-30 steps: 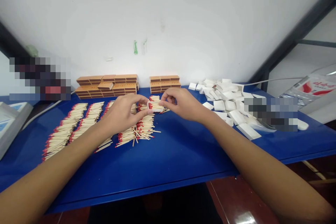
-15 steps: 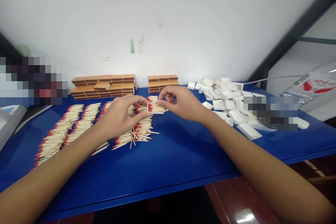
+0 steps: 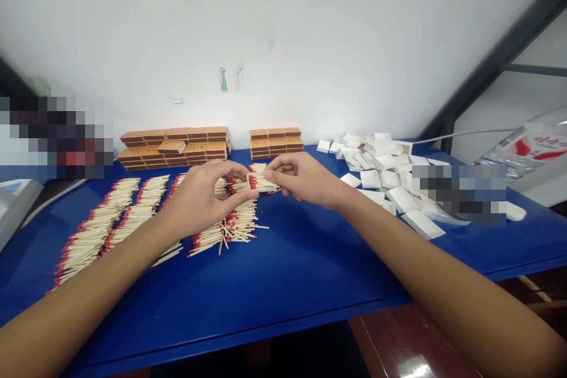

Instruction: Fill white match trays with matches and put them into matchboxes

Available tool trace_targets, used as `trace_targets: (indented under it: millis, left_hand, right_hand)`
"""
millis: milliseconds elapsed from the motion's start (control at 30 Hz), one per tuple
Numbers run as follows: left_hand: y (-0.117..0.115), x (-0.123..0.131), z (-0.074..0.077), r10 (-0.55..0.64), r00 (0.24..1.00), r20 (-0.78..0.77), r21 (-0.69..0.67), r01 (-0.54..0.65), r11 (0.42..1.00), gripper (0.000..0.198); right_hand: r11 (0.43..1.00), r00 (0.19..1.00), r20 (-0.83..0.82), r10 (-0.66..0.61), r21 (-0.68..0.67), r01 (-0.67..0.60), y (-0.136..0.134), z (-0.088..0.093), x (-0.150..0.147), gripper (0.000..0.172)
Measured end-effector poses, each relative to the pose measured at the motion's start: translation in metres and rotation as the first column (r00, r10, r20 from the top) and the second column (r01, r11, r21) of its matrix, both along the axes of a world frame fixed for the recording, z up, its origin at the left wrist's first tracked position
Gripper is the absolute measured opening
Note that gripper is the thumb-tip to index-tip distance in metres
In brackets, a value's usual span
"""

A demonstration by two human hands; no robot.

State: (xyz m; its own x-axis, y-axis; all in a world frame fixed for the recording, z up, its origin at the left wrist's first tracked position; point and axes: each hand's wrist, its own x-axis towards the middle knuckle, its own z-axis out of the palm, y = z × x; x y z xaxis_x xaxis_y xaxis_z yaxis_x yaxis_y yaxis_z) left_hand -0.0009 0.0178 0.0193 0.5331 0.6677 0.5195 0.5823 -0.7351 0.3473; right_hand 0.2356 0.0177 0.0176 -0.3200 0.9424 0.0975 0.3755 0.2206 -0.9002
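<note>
A small white matchbox tray (image 3: 267,189) with red-tipped matches (image 3: 257,181) in it is held up between my two hands. My left hand (image 3: 207,192) pinches its left end between thumb and fingers. At the right end, my right hand (image 3: 299,179) has its thumb over the matches and its fingers curled around the side, partly hidden. Beneath and behind the tray, rows of loose matches (image 3: 241,221) lie on the blue table (image 3: 283,283). A few of these matches stick out at angles. My left forearm covers part of the rows.
Brown matchboxes (image 3: 195,150) are stacked against the wall at the back left, with a smaller stack (image 3: 275,143) at the back middle. A heap of white trays (image 3: 387,177) spreads over the right side. Beyond it hangs a plastic bag (image 3: 527,144) near a dark metal frame.
My right hand has closed in around the tray's right end, its fingers shifting from above the matches to the side and underneath. My left hand keeps its hold.
</note>
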Motion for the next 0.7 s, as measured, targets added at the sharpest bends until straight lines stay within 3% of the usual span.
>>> trace_targets:
  millis: [133, 267, 400, 500, 700]
  left_hand:
    - [0.002, -0.001, -0.001, -0.003, 1.000, -0.014, 0.019, 0.004, 1.000, 0.035]
    - [0.005, -0.003, -0.003, 0.036, 0.999, -0.035, 0.032, -0.035, 0.999, 0.035]
    - [0.006, -0.003, -0.005, 0.052, 0.998, -0.044, 0.036, -0.051, 0.998, 0.035]
    - [0.006, -0.002, -0.006, 0.048, 0.998, -0.037, 0.028, -0.047, 0.999, 0.035]
    - [0.007, -0.004, -0.007, 0.042, 0.998, -0.043, 0.023, -0.041, 0.999, 0.037]
  right_hand:
    - [0.998, 0.999, 0.029, 0.016, 0.058, -0.017, 0.001, 0.000, 0.000, 0.029]
    - [0.950, 0.991, 0.115, -0.065, 0.310, 0.026, 0.001, -0.001, 0.005, 0.032]
    - [0.896, 0.974, 0.226, -0.001, 0.432, -0.100, 0.000, 0.000, 0.011, 0.020]
    - [0.887, 0.963, 0.270, 0.018, 0.440, -0.140, 0.000, 0.000, 0.011, 0.016]
    - [0.924, 0.945, 0.309, 0.108, 0.321, -0.210, 0.003, -0.002, 0.012, 0.023]
